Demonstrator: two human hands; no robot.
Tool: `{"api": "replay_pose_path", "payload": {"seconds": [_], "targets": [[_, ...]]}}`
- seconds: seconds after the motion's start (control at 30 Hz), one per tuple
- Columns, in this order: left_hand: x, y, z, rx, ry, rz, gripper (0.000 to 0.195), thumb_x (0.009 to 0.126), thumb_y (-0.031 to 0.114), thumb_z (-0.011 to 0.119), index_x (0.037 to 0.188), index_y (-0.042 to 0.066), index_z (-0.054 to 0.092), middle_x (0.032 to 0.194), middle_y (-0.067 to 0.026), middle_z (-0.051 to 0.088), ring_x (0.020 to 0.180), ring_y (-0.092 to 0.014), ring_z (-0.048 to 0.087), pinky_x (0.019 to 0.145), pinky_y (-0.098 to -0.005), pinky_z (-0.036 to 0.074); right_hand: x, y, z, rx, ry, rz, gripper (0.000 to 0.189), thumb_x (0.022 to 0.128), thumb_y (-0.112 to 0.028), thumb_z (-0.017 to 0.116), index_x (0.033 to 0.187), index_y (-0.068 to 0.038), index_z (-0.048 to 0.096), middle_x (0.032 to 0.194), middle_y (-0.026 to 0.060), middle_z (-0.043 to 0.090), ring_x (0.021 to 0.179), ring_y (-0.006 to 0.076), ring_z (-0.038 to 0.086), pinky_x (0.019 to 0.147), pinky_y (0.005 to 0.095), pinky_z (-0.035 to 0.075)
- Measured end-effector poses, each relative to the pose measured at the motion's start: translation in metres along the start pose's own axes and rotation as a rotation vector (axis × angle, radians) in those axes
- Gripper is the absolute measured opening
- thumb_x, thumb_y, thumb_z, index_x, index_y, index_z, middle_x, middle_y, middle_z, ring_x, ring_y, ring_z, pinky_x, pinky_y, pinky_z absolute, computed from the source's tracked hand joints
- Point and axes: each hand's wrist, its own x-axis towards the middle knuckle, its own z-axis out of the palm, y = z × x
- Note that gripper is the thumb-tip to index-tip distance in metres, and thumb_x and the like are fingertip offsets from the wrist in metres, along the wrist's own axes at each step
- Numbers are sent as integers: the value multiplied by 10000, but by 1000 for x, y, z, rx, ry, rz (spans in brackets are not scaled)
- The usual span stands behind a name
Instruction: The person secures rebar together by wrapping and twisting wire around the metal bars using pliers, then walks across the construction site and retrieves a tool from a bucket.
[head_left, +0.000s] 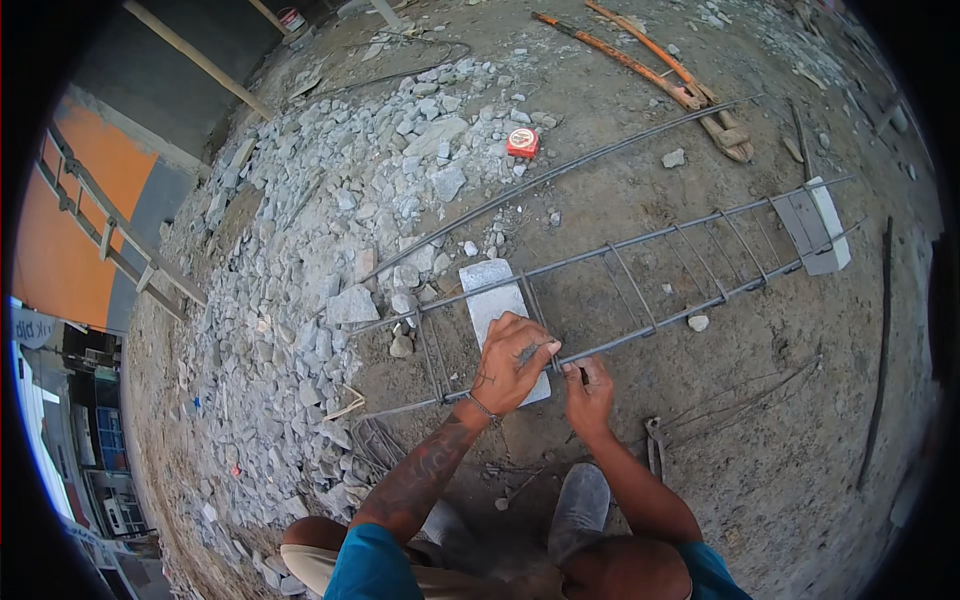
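Observation:
A long rebar cage (634, 281) with several thin stirrups lies across the ground before me. My left hand (510, 364) comes over its near bar, thumb and forefinger pinched at the crossing of a stirrup (531, 300) and that bar. On the near side of the same crossing, my right hand (589, 399) grips with thumb and fingertips against the bar. Any tie wire between the fingers is too small to make out. Under the cage, partly behind my left hand, is a pale block (487, 296). Another block (814, 229) props the right end.
Pincers (655, 448) lie right of my right forearm, with thin wire (750, 397) beyond. Loose rebar (540, 180), orange-handled bolt cutters (686, 94) and a red tape measure (522, 142) lie farther off. Crushed stone (277, 300) spreads leftward near a wooden ladder (120, 232).

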Motion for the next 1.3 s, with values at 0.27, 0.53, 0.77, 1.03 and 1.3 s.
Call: {"api": "replay_pose_path", "payload": {"seconds": [0.27, 0.53, 0.77, 1.03, 1.3], "targets": [[0, 2, -1, 27, 2, 35, 75, 817, 112, 694, 838, 41, 690, 859, -97, 666, 851, -263, 580, 789, -372, 419, -19, -13, 18, 264, 142, -81, 393, 894, -99, 645, 1224, -16, 448, 834, 64, 555, 745, 127, 535, 661, 300, 450], [-8, 7, -19, -105, -144, 72, 140, 833, 90, 643, 948, 33, 698, 904, -121, 671, 893, -280, 612, 833, -381, 439, 1, -16, -1, -44, 6, -330, 232, 832, 50, 632, 1062, 29, 619, 1040, 188, 666, 883, 278, 677, 749, 336, 529], [-22, 12, -30, 11, -178, 21, 239, 874, 180, 613, 1063, 43, 664, 1063, -133, 623, 966, -287, 552, 855, -400, 420, 4, -15, -6, -34, -45, -312, 216, 842, 43, 626, 1057, 23, 619, 993, 181, 673, 854, 269, 682, 751, 335, 530], [-7, 3, -1, 738, -146, -746, 1039, 685, 575, 717, 1272, -194, 336, 1118, -317, 514, 1002, -400, 562, 868, -454, 456, 3, -16, -5, -66, -34, -303, 211, 839, 8, 657, 1045, 9, 613, 992, 180, 672, 867, 272, 672, 757, 349, 521], [0, -17, 21, 615, 126, -796, 1014, 642, 562, 719, 1204, -195, 346, 984, -281, 615, 920, -390, 639, 773, -445, 509, 6, -16, -6, -94, -73, -273, 247, 840, -36, 678, 1074, -4, 605, 920, 162, 657, 790, 271, 646, 700, 347, 501]]}}
